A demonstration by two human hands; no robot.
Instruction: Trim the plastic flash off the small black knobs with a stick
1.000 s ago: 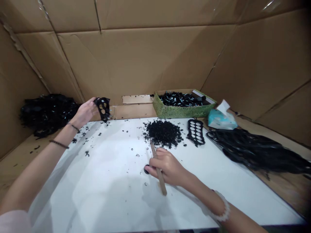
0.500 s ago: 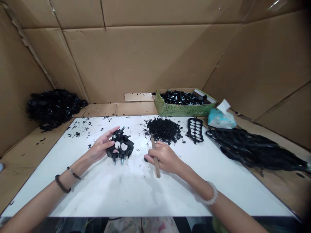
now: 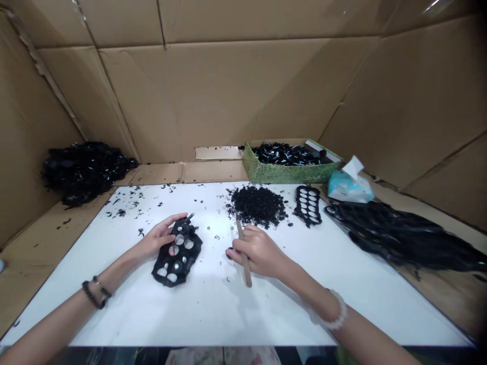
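My left hand (image 3: 162, 237) is closed on the edge of a black perforated sheet (image 3: 195, 253), its fingers behind and thumb in front. Round white gaps show through the sheet, and small black and metallic pieces sit in some other holes. In my right hand (image 3: 258, 251) is a flat wooden stick (image 3: 245, 266), gripped so that its upper end points to a pile of small black rings (image 3: 258, 203). A small round black piece (image 3: 229, 253) shows at the tip of that hand's thumb; I cannot tell whether it is held.
A second perforated black sheet (image 3: 307, 205) lies right of the pile. Behind stands a green box (image 3: 289, 174) of black and metallic pieces, beside a tissue pack (image 3: 350, 186). Long black strips (image 3: 403, 235) lie right, a shiny black heap (image 3: 87, 167) left. Cardboard walls (image 3: 243, 91) enclose the table.
My left hand has moved slightly left and down, and the sheet has turned, so its holed face now shows at greater length. My right hand with the stick has hardly moved.
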